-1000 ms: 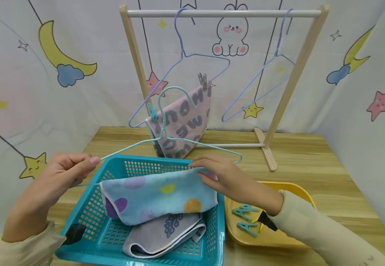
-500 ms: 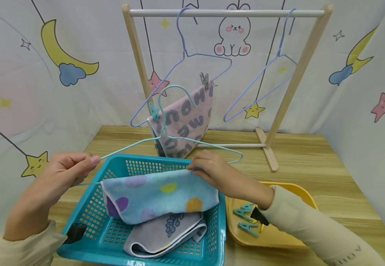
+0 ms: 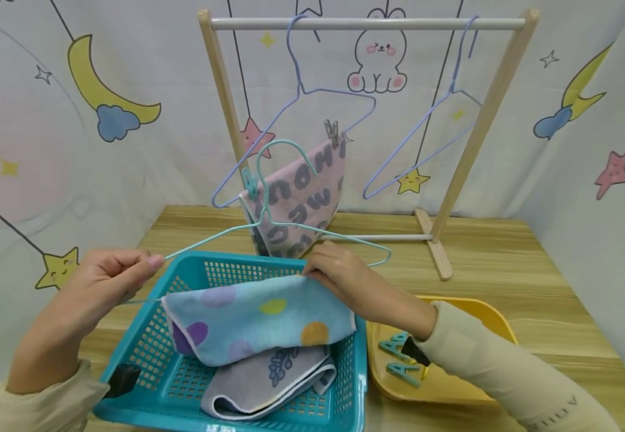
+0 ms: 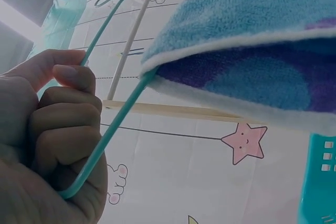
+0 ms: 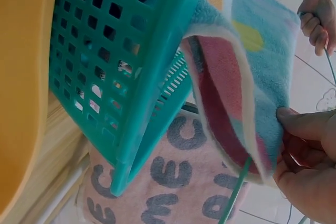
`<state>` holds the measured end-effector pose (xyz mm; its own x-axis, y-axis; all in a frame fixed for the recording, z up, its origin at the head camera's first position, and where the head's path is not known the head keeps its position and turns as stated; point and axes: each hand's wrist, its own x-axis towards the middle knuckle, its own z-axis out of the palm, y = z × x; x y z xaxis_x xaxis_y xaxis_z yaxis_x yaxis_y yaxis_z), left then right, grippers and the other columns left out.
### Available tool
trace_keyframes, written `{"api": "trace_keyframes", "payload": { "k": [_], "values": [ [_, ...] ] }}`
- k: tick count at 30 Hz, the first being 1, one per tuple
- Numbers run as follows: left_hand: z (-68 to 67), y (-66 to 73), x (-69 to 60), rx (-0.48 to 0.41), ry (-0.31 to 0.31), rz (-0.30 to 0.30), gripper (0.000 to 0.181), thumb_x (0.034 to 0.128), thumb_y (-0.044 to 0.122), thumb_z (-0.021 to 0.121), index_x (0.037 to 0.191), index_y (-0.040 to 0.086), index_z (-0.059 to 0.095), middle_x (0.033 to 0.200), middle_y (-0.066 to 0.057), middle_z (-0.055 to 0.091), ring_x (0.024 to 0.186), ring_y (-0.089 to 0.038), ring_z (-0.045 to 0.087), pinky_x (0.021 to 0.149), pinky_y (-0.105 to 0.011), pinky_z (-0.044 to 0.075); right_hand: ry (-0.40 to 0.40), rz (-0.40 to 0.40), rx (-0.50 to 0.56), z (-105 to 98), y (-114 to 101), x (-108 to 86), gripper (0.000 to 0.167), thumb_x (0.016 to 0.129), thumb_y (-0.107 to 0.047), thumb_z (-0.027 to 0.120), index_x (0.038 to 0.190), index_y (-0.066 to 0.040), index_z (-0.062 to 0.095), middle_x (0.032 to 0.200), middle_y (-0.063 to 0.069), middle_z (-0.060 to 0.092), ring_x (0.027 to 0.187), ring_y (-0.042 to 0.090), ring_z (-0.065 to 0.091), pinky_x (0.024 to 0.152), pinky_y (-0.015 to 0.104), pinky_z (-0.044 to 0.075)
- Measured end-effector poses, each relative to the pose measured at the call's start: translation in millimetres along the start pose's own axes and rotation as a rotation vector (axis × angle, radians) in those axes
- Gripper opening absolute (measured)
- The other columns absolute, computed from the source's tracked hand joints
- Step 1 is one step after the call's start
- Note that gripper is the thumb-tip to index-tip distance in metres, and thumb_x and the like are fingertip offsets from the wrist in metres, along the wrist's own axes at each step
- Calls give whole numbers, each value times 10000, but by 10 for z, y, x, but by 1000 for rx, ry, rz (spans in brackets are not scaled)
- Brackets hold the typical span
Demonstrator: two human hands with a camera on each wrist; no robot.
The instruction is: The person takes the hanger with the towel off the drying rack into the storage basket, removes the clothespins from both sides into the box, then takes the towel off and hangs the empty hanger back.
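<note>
A mint-green hanger (image 3: 265, 217) is tilted over a teal basket. My left hand (image 3: 110, 279) grips its left corner, fingers curled round the wire in the left wrist view. A light-blue towel with coloured dots (image 3: 248, 321) hangs folded over the hanger's lower bar, which runs through the fold in both wrist views. My right hand (image 3: 339, 279) pinches the towel's top edge near its right end, between thumb and fingers (image 5: 302, 124). Beneath it, a folded grey towel (image 3: 258, 384) lies inside the teal basket (image 3: 110, 384).
Behind the basket stands a wooden rack (image 3: 480, 132) with two blue-purple hangers (image 3: 420, 153). A pink lettered towel (image 3: 302, 198) is clipped to the left one with clothespins (image 3: 332, 133). A yellow tray (image 3: 453, 393) holding several green clothespins (image 3: 403, 373) stands right of the basket.
My right hand's fingers, spread at the towel's top edge a second ago, have closed on it, and the hand has shifted slightly left. The left hand, hanger and towel are nearly unchanged.
</note>
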<state>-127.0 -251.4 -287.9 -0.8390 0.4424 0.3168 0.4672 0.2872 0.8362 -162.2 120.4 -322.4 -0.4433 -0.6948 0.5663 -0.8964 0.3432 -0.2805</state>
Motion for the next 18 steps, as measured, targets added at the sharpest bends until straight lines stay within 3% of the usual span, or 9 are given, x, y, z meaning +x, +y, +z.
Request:
{"api": "trace_keyframes", "payload": {
  "k": [7,12,18],
  "values": [
    [32,-11,-19,85,63,-28,377,1026,-24,484,673,109,470,585,-41,254,457,-202,266,388,-334,208,50,51,26,-19,-54,68,103,933,59,648,983,-29,672,997,57,648,954,166,611,825,249,501],
    [37,-7,-23,71,82,-32,375,1031,-19,472,677,106,470,582,-45,241,455,-205,250,394,-342,197,117,97,145,-74,-115,139,109,939,53,642,985,-41,674,974,33,649,861,100,597,741,225,502],
    [37,17,-29,88,122,-59,364,1036,10,486,683,97,486,562,-47,246,442,-211,259,377,-343,207,175,107,189,-125,-209,226,99,955,14,640,1020,-51,674,1011,20,645,881,79,596,760,220,519]
  ]
}}
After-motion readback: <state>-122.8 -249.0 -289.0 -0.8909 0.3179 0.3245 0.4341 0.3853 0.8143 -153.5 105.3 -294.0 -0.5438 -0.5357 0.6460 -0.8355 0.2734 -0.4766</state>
